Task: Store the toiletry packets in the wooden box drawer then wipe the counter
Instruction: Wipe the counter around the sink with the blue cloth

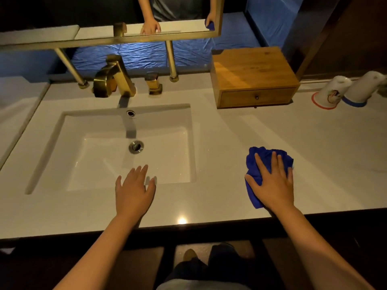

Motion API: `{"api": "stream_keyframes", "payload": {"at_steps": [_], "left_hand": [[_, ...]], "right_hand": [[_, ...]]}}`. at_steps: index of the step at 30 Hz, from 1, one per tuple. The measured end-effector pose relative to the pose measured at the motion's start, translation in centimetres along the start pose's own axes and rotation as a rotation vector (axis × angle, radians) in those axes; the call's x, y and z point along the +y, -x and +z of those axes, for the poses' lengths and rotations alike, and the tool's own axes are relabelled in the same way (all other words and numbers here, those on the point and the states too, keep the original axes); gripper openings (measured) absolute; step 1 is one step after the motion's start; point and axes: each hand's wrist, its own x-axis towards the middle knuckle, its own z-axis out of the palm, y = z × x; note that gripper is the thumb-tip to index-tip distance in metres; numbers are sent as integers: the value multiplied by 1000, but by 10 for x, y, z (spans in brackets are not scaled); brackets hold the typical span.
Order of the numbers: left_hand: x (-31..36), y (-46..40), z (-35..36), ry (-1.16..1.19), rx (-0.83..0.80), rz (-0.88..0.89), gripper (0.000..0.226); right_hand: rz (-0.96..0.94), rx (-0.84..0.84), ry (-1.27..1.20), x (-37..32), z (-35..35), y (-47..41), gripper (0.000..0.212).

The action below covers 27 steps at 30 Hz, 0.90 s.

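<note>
The wooden box (251, 68) stands at the back right of the white counter (303, 147), its drawer (256, 97) pushed in. No toiletry packets show. A blue cloth (263, 158) lies on the counter right of the sink, and my right hand (272, 183) presses flat on it with fingers spread. My left hand (134, 189) hovers open at the sink's front edge, holding nothing.
A rectangular sink (104, 151) with a gold tap (113, 78) fills the counter's left half. Two upturned white cups (333, 91) stand at the far right. A gold-framed mirror (117, 36) hangs over the back. The counter's front edge runs just below my wrists.
</note>
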Motion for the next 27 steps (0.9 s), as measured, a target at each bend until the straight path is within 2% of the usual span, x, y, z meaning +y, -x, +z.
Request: {"api": "stream_keyframes", "payload": {"at_steps": [3, 5, 9, 14, 16, 18, 20, 23, 27], "left_hand": [[1, -1, 0, -5, 0, -12, 53], [1, -1, 1, -23, -4, -11, 56], [3, -1, 1, -53, -2, -12, 65], [18, -4, 0, -36, -15, 38, 62], [-2, -9, -2, -40, -14, -48, 56], [-4, -5, -1, -33, -14, -52, 53], [-2, -2, -1, -34, -24, -52, 54], [1, -2, -1, -31, -25, -42, 53], [0, -1, -1, -31, -32, -38, 53]], "right_hand": [[105, 32, -46, -13, 4, -12, 72], [109, 69, -49, -25, 4, -16, 69], [-98, 104, -111, -82, 12, -13, 59], [-316, 98, -270, -166, 25, -14, 45], [-370, -38, -355, -214, 37, -25, 39], [-265, -217, -552, -225, 37, -22, 35], [-61, -327, -867, -229, 34, -23, 34], [24, -171, -1082, -214, 15, -21, 34], [19, 101, -1148, -169, -23, -31, 36]]}}
